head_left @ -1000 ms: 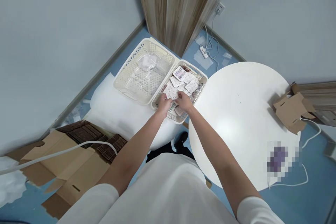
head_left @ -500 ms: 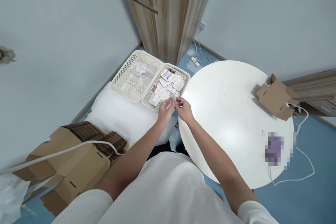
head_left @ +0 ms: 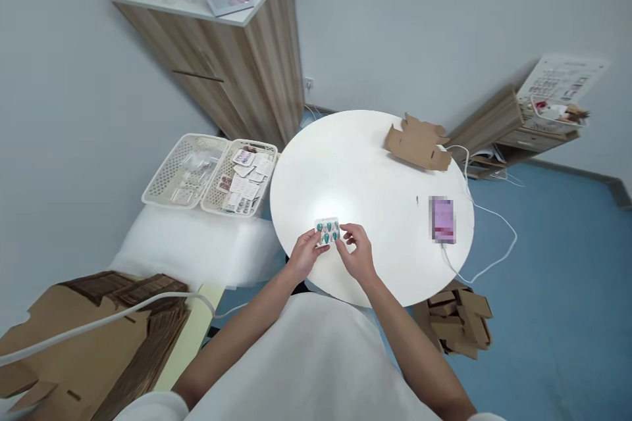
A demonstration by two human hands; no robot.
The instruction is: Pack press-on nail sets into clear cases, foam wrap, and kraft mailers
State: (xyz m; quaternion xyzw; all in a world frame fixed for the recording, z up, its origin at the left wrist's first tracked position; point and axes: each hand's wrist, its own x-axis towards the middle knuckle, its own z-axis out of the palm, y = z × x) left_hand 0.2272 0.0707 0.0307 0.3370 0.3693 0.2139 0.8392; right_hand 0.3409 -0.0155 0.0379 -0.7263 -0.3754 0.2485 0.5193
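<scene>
We find a white card (head_left: pixel 326 231) bearing two rows of teal, nail-shaped pieces held above the near part of the round white desk (head_left: pixel 355 164), its decorated face turned up to the camera. The left hand (head_left: pixel 305 254) has the card by its left side; this grip is closed on it, fingers and thumb pinching the edge. The right hand (head_left: pixel 359 255) is at the card's right edge, fingers curled and thumb parted from them; whether its grip bears on the card, we cannot tell.

To the left of the desk we note two cream baskets side by side. The right basket (head_left: pixel 224 212) contains many loose cards (head_left: pixel 244 185), overlapping, some showing print and some coloured pieces. The left basket (head_left: pixel 162 181) contains clear plastic packaging (head_left: pixel 195 168).

On the far right of the desk we record a brown cardboard box (head_left: pixel 419 145), unfolded in part. Nearer lies a purple object (head_left: pixel 444 220), its detail obscured by pixelation, near a white cable (head_left: pixel 516 235).
</scene>
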